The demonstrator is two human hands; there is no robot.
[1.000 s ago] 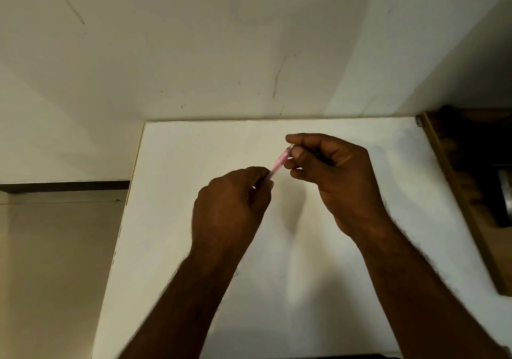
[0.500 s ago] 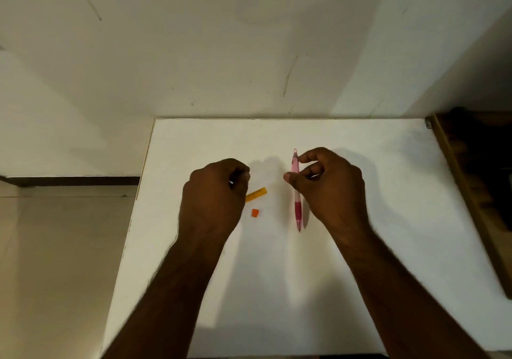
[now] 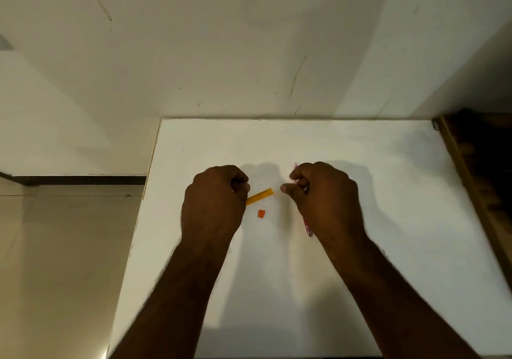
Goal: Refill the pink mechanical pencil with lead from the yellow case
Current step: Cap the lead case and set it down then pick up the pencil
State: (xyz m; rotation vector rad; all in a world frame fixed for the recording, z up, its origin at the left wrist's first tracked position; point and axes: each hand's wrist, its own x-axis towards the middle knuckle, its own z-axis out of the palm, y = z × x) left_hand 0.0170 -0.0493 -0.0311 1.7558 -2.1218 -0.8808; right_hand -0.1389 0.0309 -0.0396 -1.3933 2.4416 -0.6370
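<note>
Lying flat on the smooth white table (image 3: 388, 220), the slim yellow case (image 3: 259, 196) is a narrow rectangular stick of glossy plastic, angled up to the right, its left end hidden under the left hand (image 3: 213, 206). That hand is curled into a loose fist; whether it pinches the case cannot be told. Near the case sits a tiny orange square cap (image 3: 261, 213). Right of it, the right hand (image 3: 327, 200) is clenched over the thin pink pencil (image 3: 307, 228), whose ends poke out far and near; a grip cannot be confirmed.
</note>
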